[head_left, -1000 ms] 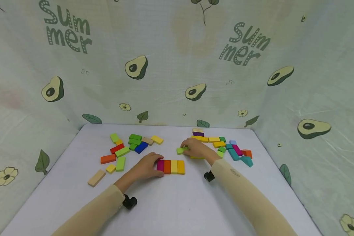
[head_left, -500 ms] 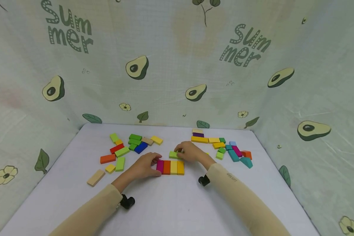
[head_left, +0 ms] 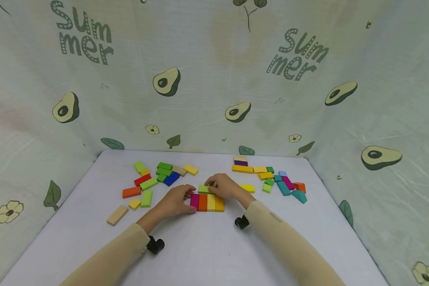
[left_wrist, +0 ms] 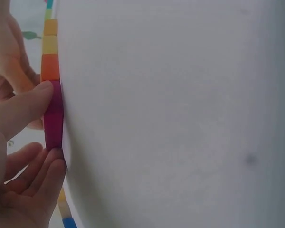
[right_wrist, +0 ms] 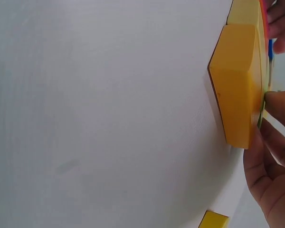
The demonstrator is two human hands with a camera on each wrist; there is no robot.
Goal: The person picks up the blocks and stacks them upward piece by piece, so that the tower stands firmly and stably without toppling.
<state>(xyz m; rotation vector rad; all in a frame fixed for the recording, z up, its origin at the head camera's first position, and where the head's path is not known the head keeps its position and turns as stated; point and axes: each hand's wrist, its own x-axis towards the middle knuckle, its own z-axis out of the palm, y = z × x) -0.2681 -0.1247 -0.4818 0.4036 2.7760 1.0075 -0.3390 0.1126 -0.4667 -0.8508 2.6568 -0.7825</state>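
Four flat blocks stand side by side in a row: magenta (head_left: 194, 202), orange (head_left: 202, 203), pale yellow (head_left: 211, 203) and amber (right_wrist: 235, 80). My left hand (head_left: 175, 202) pinches the magenta block at its two ends between thumb and fingers, as the left wrist view (left_wrist: 53, 114) shows. My right hand (head_left: 224, 186) grips a light green block (head_left: 203, 189) lying crosswise along the far ends of the row. Its right part is hidden behind the fingers. In the right wrist view only a thin green edge shows between my thumb and fingers.
A yellow block (head_left: 248, 188) lies right of my right hand. Loose blocks, among them a blue one (head_left: 171, 178) and a plain wooden one (head_left: 117, 215), are scattered at the left. More blocks, including a teal one (head_left: 283, 188), lie at the right. Printed cloth surrounds the white table (head_left: 214, 254).
My right hand has slid the light green block leftward, from right of centre to the far side of the row. The yellow block has come into view. My left hand stays at the magenta block.
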